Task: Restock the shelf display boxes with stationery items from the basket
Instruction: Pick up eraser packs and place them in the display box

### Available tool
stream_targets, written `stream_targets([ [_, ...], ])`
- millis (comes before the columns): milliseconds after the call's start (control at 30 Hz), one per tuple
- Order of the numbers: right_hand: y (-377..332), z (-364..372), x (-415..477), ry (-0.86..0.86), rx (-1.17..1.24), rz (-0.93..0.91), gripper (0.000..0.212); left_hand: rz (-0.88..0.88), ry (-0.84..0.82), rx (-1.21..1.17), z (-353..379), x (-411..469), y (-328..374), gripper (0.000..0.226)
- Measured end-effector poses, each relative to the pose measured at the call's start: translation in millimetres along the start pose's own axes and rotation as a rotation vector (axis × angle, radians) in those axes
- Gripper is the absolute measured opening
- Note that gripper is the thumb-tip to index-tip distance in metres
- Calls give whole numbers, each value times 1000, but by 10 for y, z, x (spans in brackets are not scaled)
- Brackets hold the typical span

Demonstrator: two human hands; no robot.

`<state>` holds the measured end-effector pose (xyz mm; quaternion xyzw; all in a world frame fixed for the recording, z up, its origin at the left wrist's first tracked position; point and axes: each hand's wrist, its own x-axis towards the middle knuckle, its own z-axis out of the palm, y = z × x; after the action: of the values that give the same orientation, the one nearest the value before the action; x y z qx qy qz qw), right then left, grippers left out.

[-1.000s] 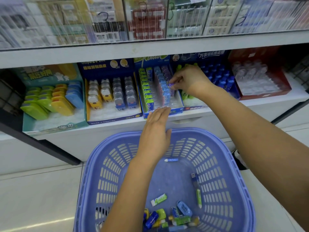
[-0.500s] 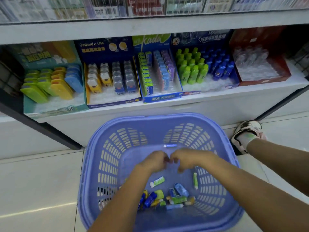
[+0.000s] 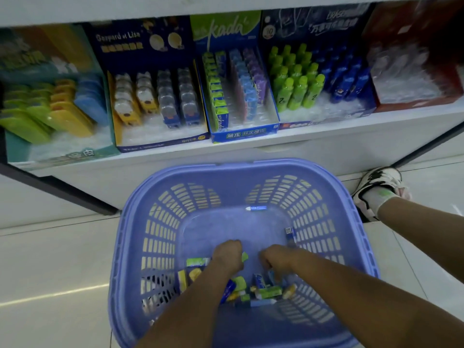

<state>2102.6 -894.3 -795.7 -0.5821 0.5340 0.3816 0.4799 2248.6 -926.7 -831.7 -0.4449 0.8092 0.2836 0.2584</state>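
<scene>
The step in hand is the picking: both hands are down inside the lilac basket (image 3: 251, 165), which sits on the floor right in front of the shelf (image 3: 326, 146), and nothing is on its way up to the display boxes yet. The left hand (image 3: 227, 254) is curled into a loose fist with a green piece (image 3: 245, 257) poking out of its thumb side, so I judge the fingers to be closed round that item. The right hand (image 3: 276, 259) is knuckles-up with its fingers bent down into the pile (image 3: 261, 290) of small green, blue and yellow packets at the near end of the basket. Whether they have closed on anything I cannot tell, since the fingertips are hidden among the stock. A blue stick (image 3: 256, 208) lies alone at the far end of the basket floor, and a small blue carton (image 3: 290, 233) lies against the right wall, both well apart from the hands. Up on the shelf the kada box (image 3: 244, 134) shows rows of green, blue and purple packets with a bare clear lane (image 3: 232, 104) between the green and the blue (a likely home for whatever comes up). The next move, as I read it, calls for a firm pinch on one packet, a lift clear of the basket rim, then matching it by colour and shape to its box and sliding it upright into an open slot without tipping its neighbours. The person's shoe (image 3: 376, 187) rests on the floor just right of the basket.
</scene>
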Motion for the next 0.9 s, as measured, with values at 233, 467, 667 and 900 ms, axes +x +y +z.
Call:
stream_targets([
  [233,148,-468,-515,552,270,38,9,-255,-136,-1034,-772,-74,-13,20],
  [467,-249,-773,-1390,1337,874,-486,33,162,-185,-1813,-1854,-712,-62,21],
  [667,-735,-1038,-1809,1390,837,-620,28,291,216,-1568,-2350,-1374,-299,15],
  [900,-1304,-1734,-2083,1280,409,-680,40,325,526,-1605,-2498,-1874,-838,20],
])
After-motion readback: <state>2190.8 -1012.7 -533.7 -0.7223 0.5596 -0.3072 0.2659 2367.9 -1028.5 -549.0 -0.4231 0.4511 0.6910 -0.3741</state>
